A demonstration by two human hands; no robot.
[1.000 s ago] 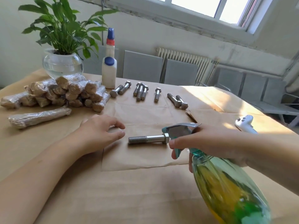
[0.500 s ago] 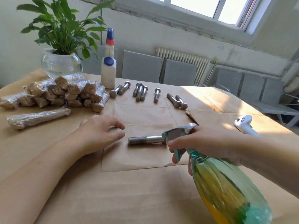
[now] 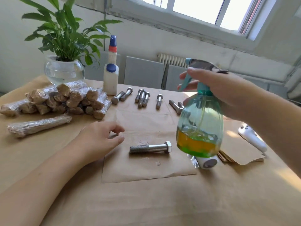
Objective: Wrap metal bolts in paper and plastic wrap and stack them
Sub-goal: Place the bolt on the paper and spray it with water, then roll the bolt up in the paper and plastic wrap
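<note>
Bolt [image 3: 150,147] lies beside left hand [image 3: 101,137].

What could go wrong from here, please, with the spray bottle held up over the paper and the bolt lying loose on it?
1. The right hand holds the spray bottle by its neck above a white roll; set down blindly, it could land on the roll and tip.
2. Droplets already sit on the paper sheet; more liquid might weaken it for wrapping.
3. The bolt lies free, and the left hand rests beside it, not on it, so a nudge may roll it.
</note>
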